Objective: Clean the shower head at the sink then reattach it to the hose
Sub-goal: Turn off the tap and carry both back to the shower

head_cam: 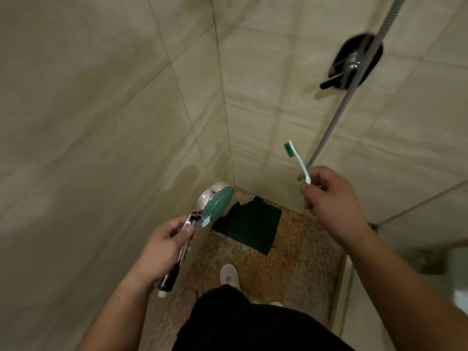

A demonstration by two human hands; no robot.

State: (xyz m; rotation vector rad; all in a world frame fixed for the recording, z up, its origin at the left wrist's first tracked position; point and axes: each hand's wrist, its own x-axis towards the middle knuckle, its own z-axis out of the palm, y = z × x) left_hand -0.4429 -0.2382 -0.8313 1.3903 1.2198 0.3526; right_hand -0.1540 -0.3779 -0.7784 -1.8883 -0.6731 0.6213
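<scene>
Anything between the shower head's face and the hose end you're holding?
No object, in the head view: only the corner tiles and green floor mat behind show between the shower head and the hose.

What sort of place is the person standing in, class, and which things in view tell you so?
Most likely a tiled shower stall in a bathroom. Clues: a metal shower hose runs down the tiled wall past a wall fitting, and the left hand grips a detached chrome shower head.
</scene>
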